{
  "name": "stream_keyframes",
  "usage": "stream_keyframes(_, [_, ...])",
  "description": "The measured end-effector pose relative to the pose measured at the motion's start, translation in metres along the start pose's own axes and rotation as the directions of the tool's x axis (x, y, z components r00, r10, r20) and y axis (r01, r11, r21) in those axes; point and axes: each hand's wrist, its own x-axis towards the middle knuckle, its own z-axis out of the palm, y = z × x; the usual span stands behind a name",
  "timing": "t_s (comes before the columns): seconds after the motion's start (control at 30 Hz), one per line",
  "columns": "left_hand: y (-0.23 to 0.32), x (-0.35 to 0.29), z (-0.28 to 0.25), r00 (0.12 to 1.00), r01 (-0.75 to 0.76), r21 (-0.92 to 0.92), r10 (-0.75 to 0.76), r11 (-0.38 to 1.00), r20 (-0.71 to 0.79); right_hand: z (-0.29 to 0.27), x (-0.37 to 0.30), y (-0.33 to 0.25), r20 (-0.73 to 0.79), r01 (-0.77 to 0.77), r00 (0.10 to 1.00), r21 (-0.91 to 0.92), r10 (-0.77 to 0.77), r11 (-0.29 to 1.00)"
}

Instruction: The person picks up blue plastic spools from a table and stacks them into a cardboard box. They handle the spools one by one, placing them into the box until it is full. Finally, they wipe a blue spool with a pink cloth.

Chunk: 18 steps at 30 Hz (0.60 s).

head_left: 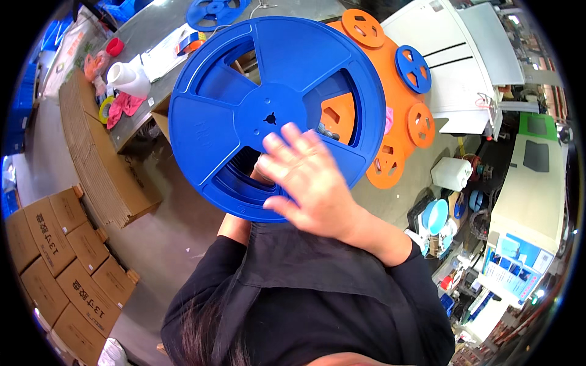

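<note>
Large blue reel [262, 104]: held out in front of the torso, face up toward the camera, four windows around a small central hole; ridged layers visible inside the lower-left window.

Right hand [311, 183]: over the lower-right part of the face, fingers spread, not clasping anything; contact with the surface cannot be told. Left hand [260, 174]: mostly hidden behind the reel, a part seen through the lower-left window; whether it grips or only supports, cannot tell.

Just beyond, to the right: orange stand [379, 82] with round lobes, one of them a blue disc [413, 69]. Upper left: grey bench [139, 56] carrying a smaller blue reel [213, 13], tape rolls [190, 44], a white roll [127, 76] and a pink cloth [126, 108].

Farther out: flattened cardboard [101, 146] beside the bench, stacked cartons [67, 262] lower left; white jug [452, 172] and beige machine [528, 189] at right.
</note>
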Motion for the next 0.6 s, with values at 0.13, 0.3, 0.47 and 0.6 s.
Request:
stream_keyframes(0.13, [-0.003, 0.009, -0.005, 0.999, 0.004, -0.027, -0.003, 1.0, 0.034, 0.013, -0.007, 0.016, -0.043, -0.235, 0.972, -0.191, 0.231, 0.953])
stream_keyframes(0.3, [-0.001, 0.004, 0.001, 0.999, -0.033, -0.03, 0.034, 0.999, 0.018, 0.024, -0.003, 0.02, 0.068, -0.221, 0.968, -0.229, 0.242, 0.948])
stream_keyframes(0.47, [0.002, -0.008, 0.002, 0.996, -0.087, -0.032, 0.087, 0.996, -0.014, 0.044, -0.009, 0.033, 0.096, -0.219, 0.965, -0.206, 0.243, 0.954])
stream_keyframes(0.6, [0.007, -0.02, 0.007, 0.989, -0.132, -0.013, 0.131, 0.991, -0.065, 0.055, -0.01, 0.044, 0.132, -0.211, 0.964, -0.139, 0.229, 0.968])
